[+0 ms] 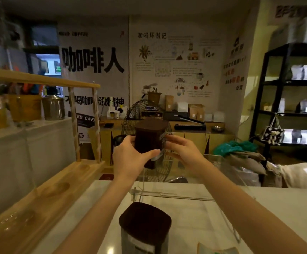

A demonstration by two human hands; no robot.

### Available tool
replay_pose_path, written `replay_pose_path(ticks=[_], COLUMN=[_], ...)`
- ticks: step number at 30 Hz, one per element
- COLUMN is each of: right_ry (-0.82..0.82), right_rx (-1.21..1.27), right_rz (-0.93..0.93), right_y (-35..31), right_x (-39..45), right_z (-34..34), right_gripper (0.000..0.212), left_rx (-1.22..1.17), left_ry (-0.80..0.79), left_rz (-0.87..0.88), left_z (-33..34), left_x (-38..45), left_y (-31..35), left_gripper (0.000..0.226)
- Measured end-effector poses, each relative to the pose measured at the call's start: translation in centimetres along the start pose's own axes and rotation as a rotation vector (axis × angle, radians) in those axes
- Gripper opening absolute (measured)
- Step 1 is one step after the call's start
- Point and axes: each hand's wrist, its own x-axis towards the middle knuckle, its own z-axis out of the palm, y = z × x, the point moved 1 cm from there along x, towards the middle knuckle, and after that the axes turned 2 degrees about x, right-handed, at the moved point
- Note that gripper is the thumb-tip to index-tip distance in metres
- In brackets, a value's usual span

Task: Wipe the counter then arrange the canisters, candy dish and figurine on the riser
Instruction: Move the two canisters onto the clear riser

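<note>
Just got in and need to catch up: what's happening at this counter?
A person holds a dark-lidded canister up in the air with both hands, the left hand and right hand on opposite sides. It hangs above a clear acrylic riser on the white counter. A second canister stands on the counter nearer the person. A wooden stand sits to the left.
</note>
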Motion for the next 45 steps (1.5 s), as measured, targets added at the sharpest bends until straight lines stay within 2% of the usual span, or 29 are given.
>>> replay_pose_path(ticks=[13, 20, 31, 35, 41, 45], right_ry=[0.055, 0.076, 0.082, 0.048, -0.111, -0.164], right_rx=[-0.040, -0.015, -0.227, -0.381, -0.809, -0.912], right_rz=[0.144, 0.122, 0.044, 0.024, -0.059, -0.185], right_y=[3.5, 4.6, 5.2, 4.7, 2.6, 1.0], right_x=[4.1, 4.6, 4.6, 4.0, 0.3, -4.6], right_z=[1.4, 1.3, 1.5, 1.5, 0.7, 0.2], right_gripper=[0.032, 0.030, 0.032, 0.036, 0.049, 0.047], left_rx=[0.286, 0.316, 0.424, 0.442, 0.495, 0.497], left_ry=[-0.154, -0.153, -0.152, -0.158, -0.201, -0.223], left_rz=[-0.046, -0.063, -0.065, -0.074, -0.070, -0.078], left_z=[3.6, 3.9, 4.2, 4.4, 4.6, 4.6], left_x=[1.8, 2.4, 2.8, 2.9, 2.8, 2.4], left_y=[-3.3, -3.7, -3.3, -3.4, -3.3, -3.1], left_gripper=[0.072, 0.074, 0.079, 0.081, 0.083, 0.079])
